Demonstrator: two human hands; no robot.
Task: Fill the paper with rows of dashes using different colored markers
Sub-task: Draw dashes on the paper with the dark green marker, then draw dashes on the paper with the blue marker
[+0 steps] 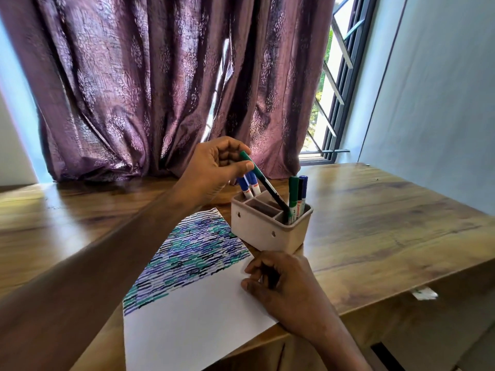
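Observation:
A white sheet of paper (192, 311) lies on the wooden table, its far half covered with rows of blue, teal and black dashes (195, 253). Just beyond it stands a beige holder (265, 231) with compartments. My left hand (214, 172) reaches over the paper and pinches a thin green-capped marker (263, 184), whose dark lower end dips into the holder's right compartment. My right hand (284, 287) rests on the paper's right edge with the fingers curled around something dark, possibly a marker.
Two blue markers (249, 186) lean in the holder's back left compartment; green, black and blue markers (297, 196) stand at its right. A purple curtain (160, 84) hangs behind the table (375, 223), with an open window (332, 84) to the right. The table's front edge runs below my right wrist.

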